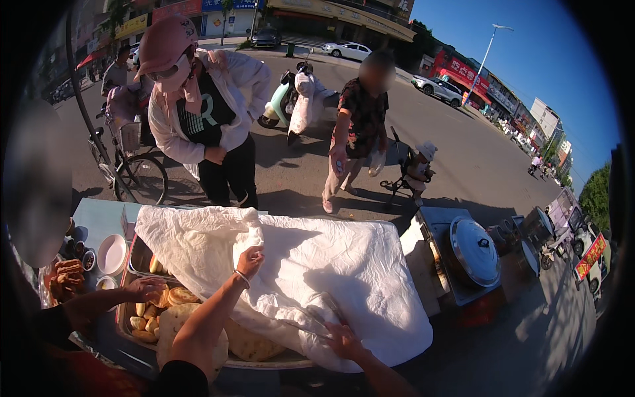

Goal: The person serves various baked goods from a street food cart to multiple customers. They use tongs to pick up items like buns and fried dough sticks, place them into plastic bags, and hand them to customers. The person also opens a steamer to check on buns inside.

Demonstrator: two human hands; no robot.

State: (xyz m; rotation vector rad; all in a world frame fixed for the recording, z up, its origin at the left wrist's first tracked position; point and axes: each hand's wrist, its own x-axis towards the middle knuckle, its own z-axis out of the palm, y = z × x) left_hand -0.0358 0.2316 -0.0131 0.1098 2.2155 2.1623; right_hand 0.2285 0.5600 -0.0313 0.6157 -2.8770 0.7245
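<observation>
A white quilted cloth (347, 258) is spread over a long tray of flatbreads. My left hand (250, 260), with a bracelet at the wrist, grips a raised fold of it. My right hand (343, 340) holds metal tongs (310, 325) low over the cloth's near side. Large round flatbreads (253, 341) show under the lifted edge and beneath my left forearm. Small golden buns (144, 325) and round breads (182, 296) lie in the uncovered left part of the tray, whose red rim (119, 317) shows. The cloth hides the rest of the tray.
A co-worker's hand (144, 289) reaches over the breads from the left. Bowls (112, 254) and fried pieces (67, 278) stand beyond it. A lidded pan (475, 251) is at the right. Across the stall stand a helmeted person (208, 109) and another with an outstretched hand (338, 159).
</observation>
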